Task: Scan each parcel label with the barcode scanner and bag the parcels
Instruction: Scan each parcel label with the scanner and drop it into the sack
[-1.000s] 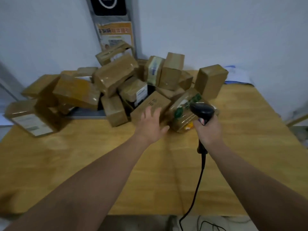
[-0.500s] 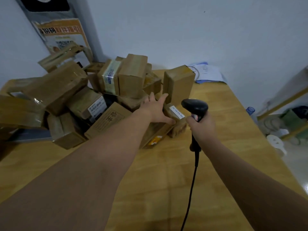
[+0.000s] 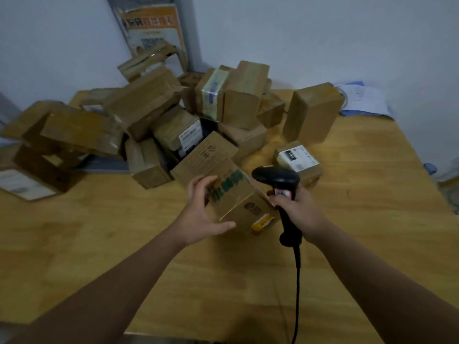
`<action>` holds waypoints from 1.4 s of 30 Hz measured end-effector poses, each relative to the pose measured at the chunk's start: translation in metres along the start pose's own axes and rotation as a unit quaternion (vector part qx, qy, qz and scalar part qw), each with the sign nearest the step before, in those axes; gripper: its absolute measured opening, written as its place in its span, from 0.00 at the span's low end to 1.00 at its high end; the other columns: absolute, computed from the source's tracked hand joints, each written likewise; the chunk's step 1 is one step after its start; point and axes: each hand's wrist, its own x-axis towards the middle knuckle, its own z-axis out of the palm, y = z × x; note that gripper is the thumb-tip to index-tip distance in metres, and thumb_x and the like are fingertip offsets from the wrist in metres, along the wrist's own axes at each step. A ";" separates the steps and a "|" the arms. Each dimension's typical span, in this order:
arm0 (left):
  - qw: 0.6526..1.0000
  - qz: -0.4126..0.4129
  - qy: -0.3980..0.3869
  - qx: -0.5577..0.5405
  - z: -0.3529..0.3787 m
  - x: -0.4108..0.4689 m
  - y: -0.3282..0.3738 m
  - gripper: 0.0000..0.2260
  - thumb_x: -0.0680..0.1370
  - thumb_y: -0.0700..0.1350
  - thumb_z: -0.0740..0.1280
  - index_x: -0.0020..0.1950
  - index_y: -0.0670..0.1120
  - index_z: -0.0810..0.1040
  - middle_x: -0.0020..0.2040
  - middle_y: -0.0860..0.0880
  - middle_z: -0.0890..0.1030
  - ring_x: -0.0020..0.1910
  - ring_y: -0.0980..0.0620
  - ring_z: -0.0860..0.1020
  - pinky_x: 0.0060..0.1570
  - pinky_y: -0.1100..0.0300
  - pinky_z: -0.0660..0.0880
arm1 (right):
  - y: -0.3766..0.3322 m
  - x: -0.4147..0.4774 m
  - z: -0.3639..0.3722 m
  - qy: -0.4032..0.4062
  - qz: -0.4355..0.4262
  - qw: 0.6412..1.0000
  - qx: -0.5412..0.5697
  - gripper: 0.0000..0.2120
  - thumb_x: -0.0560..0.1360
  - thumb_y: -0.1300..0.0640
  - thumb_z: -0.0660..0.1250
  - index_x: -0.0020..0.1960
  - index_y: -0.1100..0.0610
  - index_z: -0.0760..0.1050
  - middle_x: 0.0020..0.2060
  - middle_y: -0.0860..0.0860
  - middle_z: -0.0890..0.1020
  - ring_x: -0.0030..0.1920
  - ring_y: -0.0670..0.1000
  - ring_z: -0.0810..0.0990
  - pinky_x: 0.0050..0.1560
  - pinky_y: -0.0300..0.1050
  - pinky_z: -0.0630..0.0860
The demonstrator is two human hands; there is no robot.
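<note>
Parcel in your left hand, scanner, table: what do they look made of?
The parcel: brown cardboard; glossy streaks suggest clear tape. The scanner: black with a slight sheen, probably moulded plastic. The table: light wood, grain and plank seams showing; solid or veneer, cannot tell.

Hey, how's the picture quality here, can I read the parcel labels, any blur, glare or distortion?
Head view, light: dim and flat, no hard glare. Head view, sharpness: soft throughout, so the white label is unreadable; the green-printed parcel in the left hand and the barcode scanner in the right hand look smeared. Head view, distortion: wide-angle bending curves the edges of the table.
</note>
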 end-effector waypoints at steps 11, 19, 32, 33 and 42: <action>0.926 -0.310 -0.028 -0.215 -0.033 -0.051 -0.054 0.39 0.68 0.61 0.68 0.75 0.53 0.59 0.66 0.50 0.72 0.63 0.50 0.73 0.63 0.52 0.70 | 0.018 -0.014 0.051 0.019 0.011 1.000 0.006 0.08 0.76 0.63 0.67 0.52 0.54 0.74 0.43 0.50 0.80 0.45 0.48 0.78 0.41 0.41 0.72; 0.929 -0.348 -0.033 -0.121 -0.032 -0.022 -0.047 0.32 0.76 0.57 0.69 0.75 0.52 0.59 0.71 0.47 0.69 0.63 0.43 0.73 0.47 0.47 0.79 | 0.028 -0.020 0.057 0.014 0.049 0.998 -0.033 0.16 0.73 0.61 0.71 0.59 0.55 0.73 0.48 0.51 0.81 0.49 0.52 0.81 0.51 0.56 0.80; 0.916 -0.333 0.094 -0.205 -0.017 -0.054 -0.067 0.23 0.71 0.59 0.73 0.57 0.45 0.74 0.58 0.47 0.79 0.54 0.51 0.78 0.51 0.56 0.77 | 0.021 -0.024 0.089 -0.130 0.068 0.982 -0.119 0.28 0.69 0.62 0.75 0.66 0.52 0.68 0.56 0.52 0.81 0.53 0.52 0.81 0.54 0.49 0.78; 0.907 -0.330 0.120 -0.231 -0.011 -0.058 -0.068 0.22 0.70 0.59 0.74 0.54 0.46 0.74 0.57 0.46 0.80 0.52 0.51 0.79 0.52 0.55 0.76 | 0.019 -0.024 0.090 -0.132 0.070 0.979 -0.137 0.28 0.69 0.62 0.75 0.65 0.52 0.68 0.56 0.51 0.81 0.53 0.51 0.81 0.53 0.47 0.77; 0.878 -0.235 0.234 -0.346 -0.002 -0.068 -0.050 0.27 0.72 0.51 0.74 0.65 0.51 0.63 0.56 0.49 0.76 0.50 0.56 0.76 0.43 0.62 0.74 | 0.036 -0.052 0.105 -0.051 0.050 0.997 -0.040 0.13 0.73 0.62 0.71 0.55 0.54 0.76 0.47 0.49 0.85 0.45 0.46 0.84 0.42 0.40 0.78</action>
